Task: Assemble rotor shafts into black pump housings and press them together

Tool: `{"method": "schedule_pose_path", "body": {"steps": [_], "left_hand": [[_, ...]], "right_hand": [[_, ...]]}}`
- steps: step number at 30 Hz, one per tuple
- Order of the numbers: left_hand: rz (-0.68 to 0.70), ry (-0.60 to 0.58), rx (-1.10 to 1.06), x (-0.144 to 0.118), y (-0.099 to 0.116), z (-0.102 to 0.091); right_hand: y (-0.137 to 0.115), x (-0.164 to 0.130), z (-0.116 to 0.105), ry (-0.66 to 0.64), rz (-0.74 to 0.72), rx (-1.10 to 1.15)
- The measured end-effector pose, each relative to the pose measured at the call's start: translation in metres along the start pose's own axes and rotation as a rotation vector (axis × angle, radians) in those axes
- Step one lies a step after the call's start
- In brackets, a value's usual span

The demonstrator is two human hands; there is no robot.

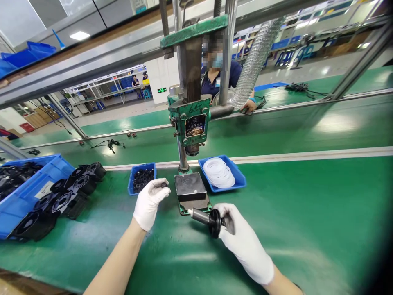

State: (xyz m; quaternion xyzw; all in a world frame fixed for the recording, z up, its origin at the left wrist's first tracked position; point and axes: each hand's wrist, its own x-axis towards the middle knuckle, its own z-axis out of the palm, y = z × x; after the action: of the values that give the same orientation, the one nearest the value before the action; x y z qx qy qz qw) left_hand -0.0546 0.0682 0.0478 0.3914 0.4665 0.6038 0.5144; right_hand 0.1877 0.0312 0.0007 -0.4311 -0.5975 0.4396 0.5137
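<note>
My left hand, in a white glove, pinches a small black ring-like part in front of a blue tray of small black parts. My right hand, gloved too, grips a metal shaft with a black disc around it. The shaft's white tip points left, just before the base of a green press. On that base sits a dark steel block. Above the block hangs the green press head, its ram clear of the block. My right fingers partly hide the shaft's near end.
A blue tray of white rings stands right of the press. On the left are a large blue bin and several black round housings. A co-worker is behind the press, near a silver duct.
</note>
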Motion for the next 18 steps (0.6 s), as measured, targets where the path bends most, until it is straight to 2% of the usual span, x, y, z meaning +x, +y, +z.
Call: {"method": "schedule_pose_path", "body": {"steps": [6,13,18], "left_hand": [[0.05,0.021,0.113,-0.01,-0.011,0.005],[-0.041,0.034,0.144,-0.01,-0.013,-0.001],[-0.127,0.088,0.054,-0.009,-0.013,-0.005]], "right_hand": [[0.001,0.001,0.001,0.002,0.007,0.014],[0.005,0.001,-0.001,-0.018,-0.02,0.015],[0.006,0.002,-0.001,-0.012,0.001,-0.001]]}}
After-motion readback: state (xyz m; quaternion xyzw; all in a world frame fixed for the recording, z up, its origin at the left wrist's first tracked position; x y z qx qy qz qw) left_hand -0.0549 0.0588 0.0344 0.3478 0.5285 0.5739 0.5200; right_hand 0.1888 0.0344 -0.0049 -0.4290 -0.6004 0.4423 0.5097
